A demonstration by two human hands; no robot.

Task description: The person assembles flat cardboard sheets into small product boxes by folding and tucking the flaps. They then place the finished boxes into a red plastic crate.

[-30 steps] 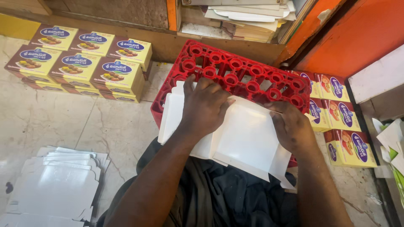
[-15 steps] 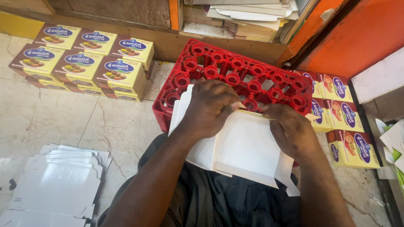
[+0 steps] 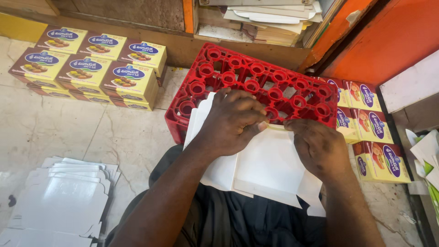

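Card: a flat white box card [image 3: 270, 160] lies in the middle of the frame, on the person's lap and the red crate [image 3: 256, 77].
Left hand: the left hand [image 3: 233, 121] presses down, fingers bent over the card's top edge.
Right hand: the right hand [image 3: 318, 146] pinches that same edge.
Done: yellow boxes [image 3: 91, 68] stand finished, upper left.
Left: this card looks barely folded; flat white cards [image 3: 59, 196] wait, lower left.

Pale marble floor [image 3: 59, 132] bears yellow boxes [image 3: 91, 71], red crate [image 3: 256, 82], flat white cartons [image 3: 59, 201].
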